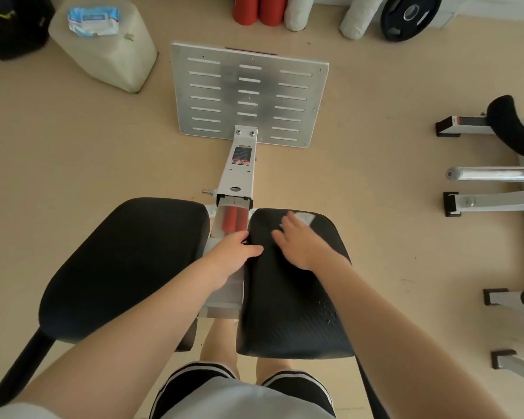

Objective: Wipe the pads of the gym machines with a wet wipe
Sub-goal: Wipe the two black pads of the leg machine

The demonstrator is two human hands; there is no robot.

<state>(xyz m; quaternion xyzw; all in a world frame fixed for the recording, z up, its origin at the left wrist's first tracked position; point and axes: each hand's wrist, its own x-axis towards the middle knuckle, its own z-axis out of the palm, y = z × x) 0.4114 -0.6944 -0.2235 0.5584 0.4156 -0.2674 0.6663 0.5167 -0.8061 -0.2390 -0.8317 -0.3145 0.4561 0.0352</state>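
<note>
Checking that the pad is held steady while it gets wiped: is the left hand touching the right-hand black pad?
Touching. The head view shows the left hand gripping the inner edge of the right pad, thumb lying on top.

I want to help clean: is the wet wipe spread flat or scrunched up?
Mostly flat. The wet wipe lies against the right pad under the right hand; only a corner shows.

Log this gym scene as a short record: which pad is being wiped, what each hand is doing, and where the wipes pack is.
pad being wiped: right pad
right hand: pressing wet wipe flat on that pad's far end
left hand: gripping the same pad's inner edge
left pad: untouched
wipes pack: on pale cushion, far left on the floor
</note>
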